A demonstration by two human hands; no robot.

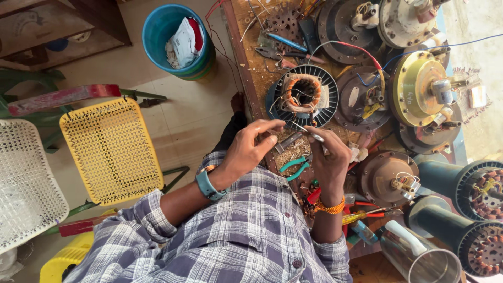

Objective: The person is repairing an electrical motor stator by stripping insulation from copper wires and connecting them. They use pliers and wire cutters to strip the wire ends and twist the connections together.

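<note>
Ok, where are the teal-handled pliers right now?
In the head view, the teal-handled pliers lie on the workbench between the two hands, just below the left hand and left of the right hand, near the wound stator.

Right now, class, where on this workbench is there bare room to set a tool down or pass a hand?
Little. The workbench shows bare wood only along its near edge, left of the wound coil, and a littered patch under the left hand and right hand by the green pliers. Beyond, motor housings and wires crowd it; the floor beside the yellow chair is open.
</note>
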